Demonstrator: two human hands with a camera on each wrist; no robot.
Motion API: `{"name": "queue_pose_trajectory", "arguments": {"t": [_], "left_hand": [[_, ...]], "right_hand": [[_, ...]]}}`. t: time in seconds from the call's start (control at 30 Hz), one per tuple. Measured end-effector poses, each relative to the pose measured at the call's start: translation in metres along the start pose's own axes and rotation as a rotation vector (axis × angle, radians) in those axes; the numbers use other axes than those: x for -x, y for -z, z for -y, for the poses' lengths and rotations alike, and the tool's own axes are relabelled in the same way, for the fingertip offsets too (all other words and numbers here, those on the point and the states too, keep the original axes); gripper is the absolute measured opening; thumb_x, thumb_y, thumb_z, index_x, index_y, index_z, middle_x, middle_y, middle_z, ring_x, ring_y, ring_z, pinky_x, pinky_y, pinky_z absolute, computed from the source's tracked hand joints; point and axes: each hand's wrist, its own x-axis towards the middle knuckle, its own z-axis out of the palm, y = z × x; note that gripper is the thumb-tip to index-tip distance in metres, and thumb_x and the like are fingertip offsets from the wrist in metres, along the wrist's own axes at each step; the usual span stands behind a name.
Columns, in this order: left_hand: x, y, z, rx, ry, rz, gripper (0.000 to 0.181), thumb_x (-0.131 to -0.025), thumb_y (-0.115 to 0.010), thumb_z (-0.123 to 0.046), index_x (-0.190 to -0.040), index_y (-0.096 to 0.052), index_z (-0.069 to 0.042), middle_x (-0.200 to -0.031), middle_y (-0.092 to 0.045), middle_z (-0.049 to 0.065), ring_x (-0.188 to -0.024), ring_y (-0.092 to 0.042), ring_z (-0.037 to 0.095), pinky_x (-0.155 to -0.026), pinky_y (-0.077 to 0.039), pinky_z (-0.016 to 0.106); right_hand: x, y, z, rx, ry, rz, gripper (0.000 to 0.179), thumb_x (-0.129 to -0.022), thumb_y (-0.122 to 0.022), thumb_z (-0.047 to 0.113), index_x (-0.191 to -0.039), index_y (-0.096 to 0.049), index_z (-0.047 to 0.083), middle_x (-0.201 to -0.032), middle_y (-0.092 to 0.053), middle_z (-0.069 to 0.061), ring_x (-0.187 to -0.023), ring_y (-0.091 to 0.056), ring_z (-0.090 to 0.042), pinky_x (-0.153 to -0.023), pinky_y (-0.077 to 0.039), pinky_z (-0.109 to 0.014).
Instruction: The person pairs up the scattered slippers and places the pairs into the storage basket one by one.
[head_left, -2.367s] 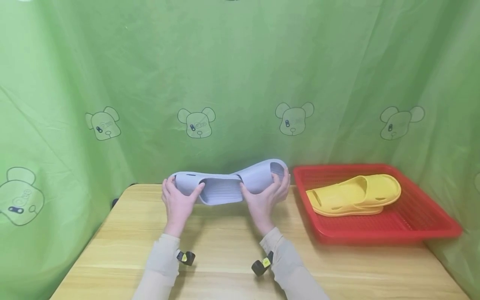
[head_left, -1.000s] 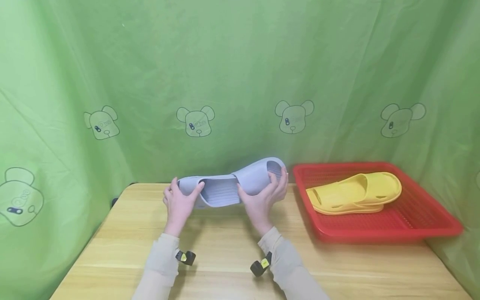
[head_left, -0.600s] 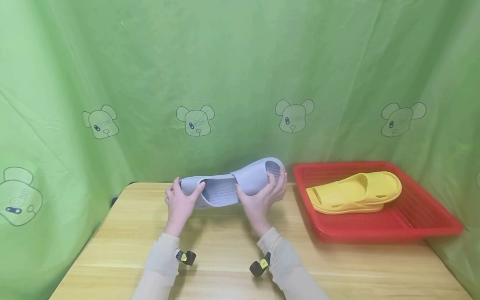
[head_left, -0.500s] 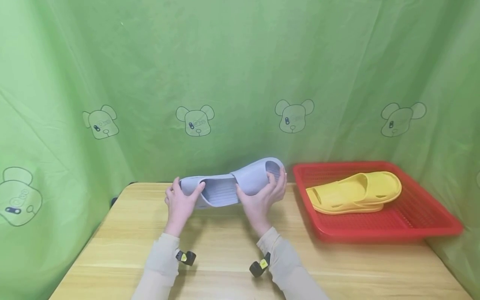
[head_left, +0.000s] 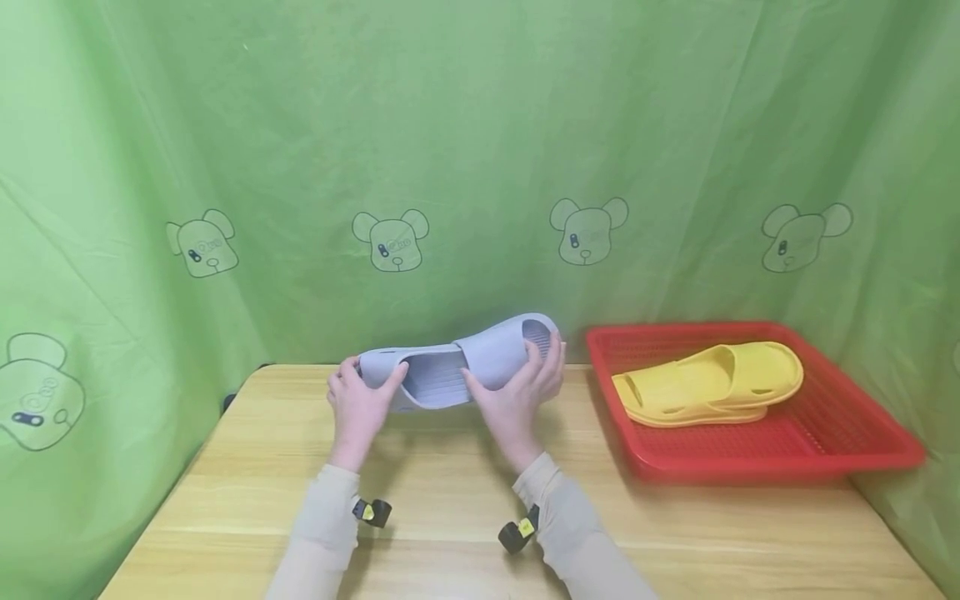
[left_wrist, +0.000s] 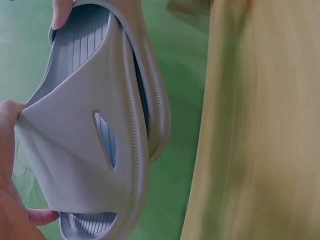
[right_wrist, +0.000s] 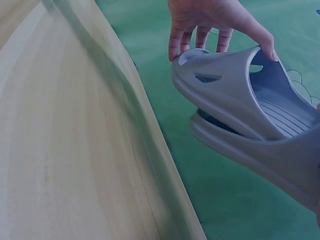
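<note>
Two blue-grey slippers are held together above the table's far part, toes pointing opposite ways and overlapping in the middle. My left hand point(head_left: 360, 404) grips the left slipper point(head_left: 437, 382), thumb at the strap's edge and fingers round the toe end. On the other side my right hand point(head_left: 517, 404) holds the right slipper point(head_left: 491, 354), its thumb on the strap and fingers at the open toe. The left wrist view shows the vent slot in the left slipper point(left_wrist: 85, 155) and the right slipper point(left_wrist: 157, 95) behind it. Most of my right hand is outside the right wrist view.
A red plastic basket point(head_left: 750, 475) stands on the right of the wooden table point(head_left: 442, 517). Inside it lies a pair of yellow slippers point(head_left: 690, 383), one stacked on the other. A green curtain point(head_left: 480, 150) with bear-head prints hangs close behind the table.
The right slipper has shifted left with my right hand, so the two slippers overlap more. My left hand has moved little. The yellow pair stays in the basket.
</note>
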Motion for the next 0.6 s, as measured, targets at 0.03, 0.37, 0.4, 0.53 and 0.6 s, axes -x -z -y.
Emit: {"name": "queue_pose_trajectory", "arguments": {"t": [0.03, 0.37, 0.4, 0.53, 0.6], "left_hand": [[-0.002, 0.003, 0.001, -0.003, 0.004, -0.005, 0.102, -0.069, -0.066, -0.078, -0.138, -0.038, -0.007, -0.138, -0.036, 0.024, -0.124, -0.035, 0.041, -0.101, -0.039, 0.054], [-0.017, 0.031, 0.012, -0.064, 0.059, -0.012, 0.105, -0.070, -0.063, -0.080, -0.136, -0.039, -0.002, -0.138, -0.035, 0.029, -0.125, -0.033, 0.046, -0.100, -0.038, 0.057], [-0.018, 0.034, 0.013, -0.072, 0.062, -0.010, 0.105, -0.070, -0.063, -0.080, -0.136, -0.039, -0.002, -0.140, -0.035, 0.029, -0.126, -0.033, 0.046, -0.101, -0.038, 0.057], [-0.020, 0.041, 0.015, -0.097, 0.067, 0.006, 0.106, -0.071, -0.063, -0.079, -0.139, -0.037, -0.001, -0.143, -0.033, 0.030, -0.128, -0.031, 0.048, -0.101, -0.038, 0.059], [-0.020, 0.044, 0.016, -0.112, 0.064, 0.011, 0.108, -0.071, -0.062, -0.080, -0.140, -0.037, -0.002, -0.143, -0.033, 0.030, -0.128, -0.031, 0.047, -0.101, -0.038, 0.058]], "right_hand": [[0.000, 0.000, 0.002, -0.001, 0.000, 0.032, 0.101, -0.053, -0.095, 0.034, -0.131, -0.040, 0.003, -0.161, -0.012, -0.015, -0.148, -0.008, -0.038, -0.116, -0.008, -0.061], [0.000, 0.000, 0.004, 0.116, 0.070, 0.385, 0.108, -0.062, -0.089, 0.044, -0.147, -0.034, 0.007, -0.161, -0.014, -0.017, -0.149, -0.008, -0.037, -0.116, -0.011, -0.061], [0.000, 0.000, 0.004, 0.126, 0.078, 0.413, 0.108, -0.062, -0.089, 0.045, -0.147, -0.033, 0.008, -0.161, -0.014, -0.017, -0.149, -0.008, -0.037, -0.117, -0.011, -0.060], [-0.002, 0.002, 0.005, 0.188, 0.090, 0.511, 0.111, -0.062, -0.089, 0.045, -0.150, -0.031, 0.012, -0.161, -0.015, -0.017, -0.148, -0.010, -0.037, -0.117, -0.012, -0.059], [-0.002, 0.002, 0.005, 0.222, 0.085, 0.567, 0.112, -0.062, -0.089, 0.046, -0.152, -0.029, 0.014, -0.161, -0.015, -0.016, -0.148, -0.012, -0.038, -0.116, -0.013, -0.060]]}}
